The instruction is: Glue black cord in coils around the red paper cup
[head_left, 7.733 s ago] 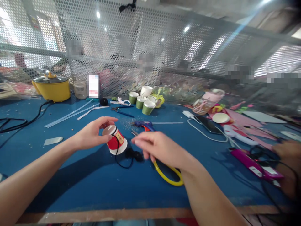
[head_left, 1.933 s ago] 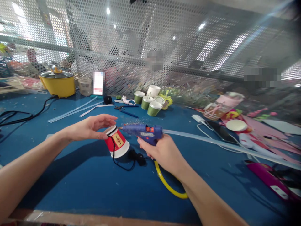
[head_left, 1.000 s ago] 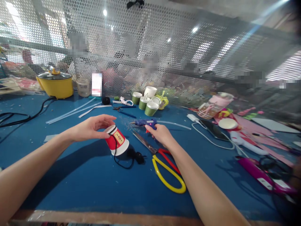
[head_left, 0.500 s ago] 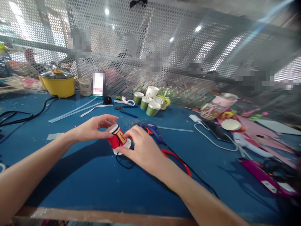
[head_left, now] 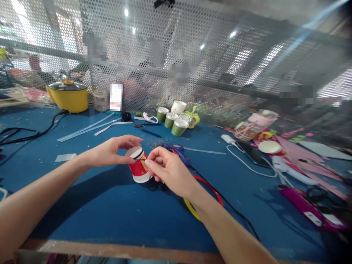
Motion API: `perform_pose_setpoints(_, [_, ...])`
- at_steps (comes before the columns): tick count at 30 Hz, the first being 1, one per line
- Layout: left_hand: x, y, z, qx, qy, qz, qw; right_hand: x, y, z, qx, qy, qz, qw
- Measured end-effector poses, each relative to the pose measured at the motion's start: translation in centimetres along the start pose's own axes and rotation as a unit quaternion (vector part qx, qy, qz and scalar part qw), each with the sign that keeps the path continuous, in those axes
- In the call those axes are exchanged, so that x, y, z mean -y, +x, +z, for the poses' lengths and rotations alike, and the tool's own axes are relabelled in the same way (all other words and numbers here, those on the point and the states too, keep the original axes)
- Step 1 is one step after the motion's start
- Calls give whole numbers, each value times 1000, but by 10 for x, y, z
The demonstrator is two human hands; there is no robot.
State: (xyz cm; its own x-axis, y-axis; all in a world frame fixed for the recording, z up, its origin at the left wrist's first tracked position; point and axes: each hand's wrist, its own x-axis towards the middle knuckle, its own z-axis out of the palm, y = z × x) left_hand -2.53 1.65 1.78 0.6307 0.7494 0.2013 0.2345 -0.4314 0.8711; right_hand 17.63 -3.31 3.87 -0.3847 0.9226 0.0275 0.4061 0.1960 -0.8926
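Red paper cup point(head_left: 137, 170), long axis leaning slightly, stands nearer the table's point(head_left: 96, 216) front edge; I see the left hand point(head_left: 110, 152) curled around its top, the right hand point(head_left: 170, 168), close beside, pinching black cord point(head_left: 141, 159) stretched sideways.

Your left hand point(head_left: 112, 151) holds the upper end of a red-and-white paper cup point(head_left: 137, 169); your right hand point(head_left: 169, 170) pinches a black cord point(head_left: 140, 160) at its side. A blue glue gun point(head_left: 176, 147) lies beyond, scissors point(head_left: 190, 208) partly under your right forearm.
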Motion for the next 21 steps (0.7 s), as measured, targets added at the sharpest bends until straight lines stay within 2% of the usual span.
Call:
perform_pose_setpoints(9, [-3,-2,4,7,-22,7,1000,-1,4,-8,-41,-69,-59,995])
perform_pose_setpoints(15, [-5,-2,5,30,-100,0,995,-9,7,-11,-34,-80,-66,994])
perform_pose_setpoints(21, [-5,-2,4,72,-168,-8,983,-3,1,-13,-43,-98,-95,990])
